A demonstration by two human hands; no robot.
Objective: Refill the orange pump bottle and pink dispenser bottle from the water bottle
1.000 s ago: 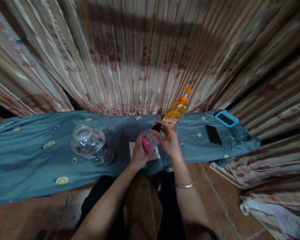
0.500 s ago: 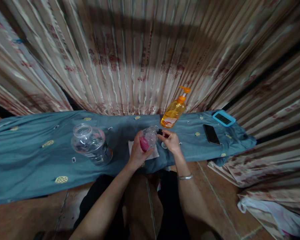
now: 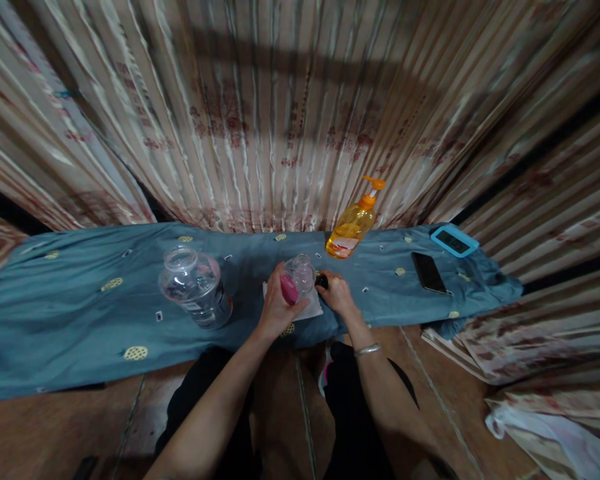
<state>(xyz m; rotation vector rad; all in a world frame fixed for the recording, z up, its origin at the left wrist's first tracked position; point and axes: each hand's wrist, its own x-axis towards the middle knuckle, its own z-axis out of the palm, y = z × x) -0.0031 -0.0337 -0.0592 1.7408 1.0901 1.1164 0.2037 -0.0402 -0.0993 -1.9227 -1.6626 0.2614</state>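
Over a thin white sheet (image 3: 313,309) on the blue-green, cloth-covered counter (image 3: 397,297), the left hand (image 3: 276,303) grips a small clear plastic bottle with a pink label (image 3: 303,272), already uncapped; the right hand (image 3: 338,292) pinches a small black cap (image 3: 322,281) beside it, not yet set down.

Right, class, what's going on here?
The left hand holds a small clear bottle with a pink patch, its mouth uncovered, over a white sheet. The right hand holds a black cap beside it. Beyond them stands an amber pump bottle; a big clear jar stands to the left.
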